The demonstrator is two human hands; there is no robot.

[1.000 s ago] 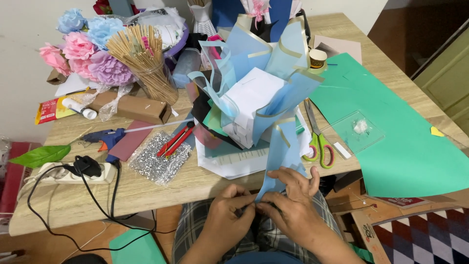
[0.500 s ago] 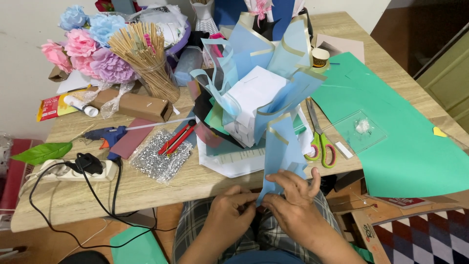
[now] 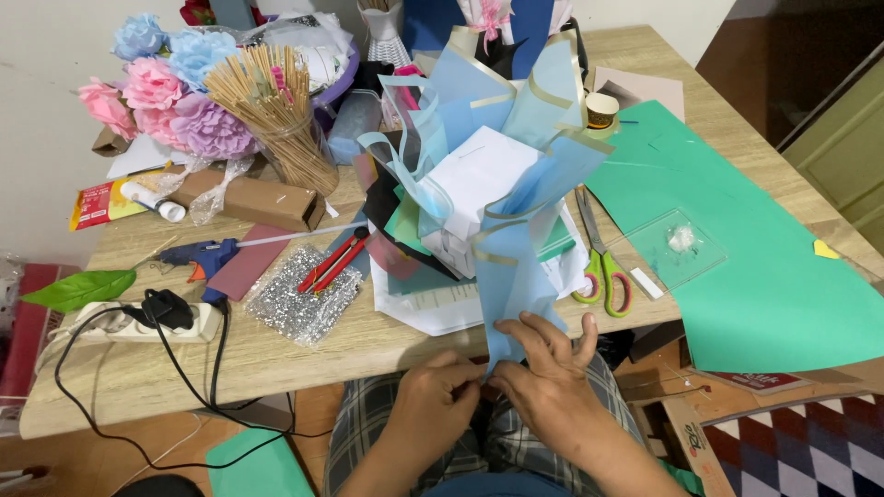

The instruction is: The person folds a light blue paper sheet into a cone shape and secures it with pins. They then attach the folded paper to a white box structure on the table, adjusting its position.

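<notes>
Pinching the lower end of a blue wrap (image 3: pixel 520 267) below the worktop (image 3: pixel 304 354) edge.

Left hand (image 3: pixel 437 396): fingers narrow, closed on the wrap's bottom tip. Right hand (image 3: pixel 548 377): fingers spread over the same end, just beside the left and a little higher. Wrap: thin matte blue sheets, pale-edged, long axis running up and away from both hands. Beyond, on wood-grain worktop: glitter sheet (image 3: pixel 295 299), glue gun (image 3: pixel 207 258), green-handled scissors (image 3: pixel 599 267), green paper (image 3: pixel 737 248), jar of sticks (image 3: pixel 276 110), paper flowers (image 3: pixel 170 92).
</notes>
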